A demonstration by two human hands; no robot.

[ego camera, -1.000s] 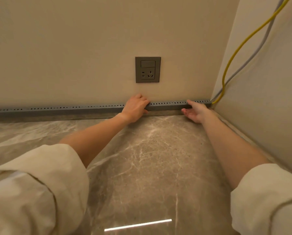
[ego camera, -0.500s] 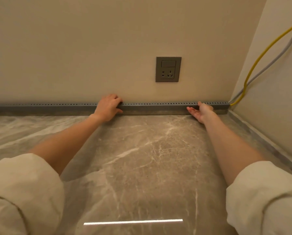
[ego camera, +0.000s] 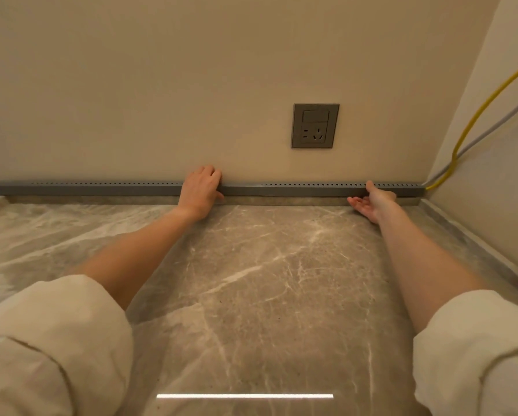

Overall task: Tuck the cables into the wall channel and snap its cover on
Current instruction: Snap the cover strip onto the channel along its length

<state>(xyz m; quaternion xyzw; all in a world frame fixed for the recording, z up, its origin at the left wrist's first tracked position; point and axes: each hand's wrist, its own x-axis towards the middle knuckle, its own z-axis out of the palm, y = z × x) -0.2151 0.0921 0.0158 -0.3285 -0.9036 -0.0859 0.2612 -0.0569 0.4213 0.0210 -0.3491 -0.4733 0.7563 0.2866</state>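
Item: grey wall channel, a long slotted strip running along the foot of the back wall, just above the stone skirting and the marble floor, ending at the right-hand corner. Cover: appears to sit on the channel along the whole visible run; whether it is clicked home everywhere cannot be told. Cables: one yellow cable and one grey cable come down the side wall and enter the channel's right end at the corner; inside the strip they are hidden. Left hand: laid over the channel near its middle, fingers curled over the top edge and thumb on the front face, grip clamped around the strip. Right hand: near the right end, palm turned up, fingers relaxed and apart, thumb touching the channel's front; it holds nothing. Nearby fitting: grey socket plate on the wall above, between the hands. Step in hand, by judgement: seating the cover by pressing along its length, late in the task. Next move likely calls for firm, even pressure shifted section by section, toward the unpressed left stretch, checking that no cable is pinched at the corner entry.
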